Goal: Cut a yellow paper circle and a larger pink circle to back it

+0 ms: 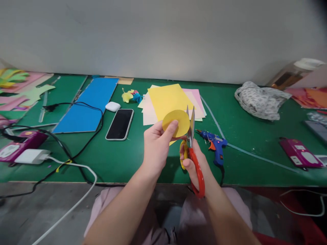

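My left hand [157, 144] pinches a round yellow paper piece [182, 121] between thumb and fingers, above the table's front part. Closed around the handles of a pair of scissors [196, 170], one loop red and one yellow, is my right hand [195, 156]. The blades point away from me, slightly parted, at the right edge of the paper circle. Behind the circle lies a stack of coloured paper sheets [167, 98], yellow on top, with pink and white ones under it. A blue glue gun [216, 144] lies just right of my right hand.
A phone [120, 125], a white earbud case [112, 106], a blue board [87, 105] and small paper flowers [133, 96] lie to the left. Cables and a purple power strip [21, 146] are further left. At right are a patterned cloth [262, 100] and another purple power strip [301, 153].
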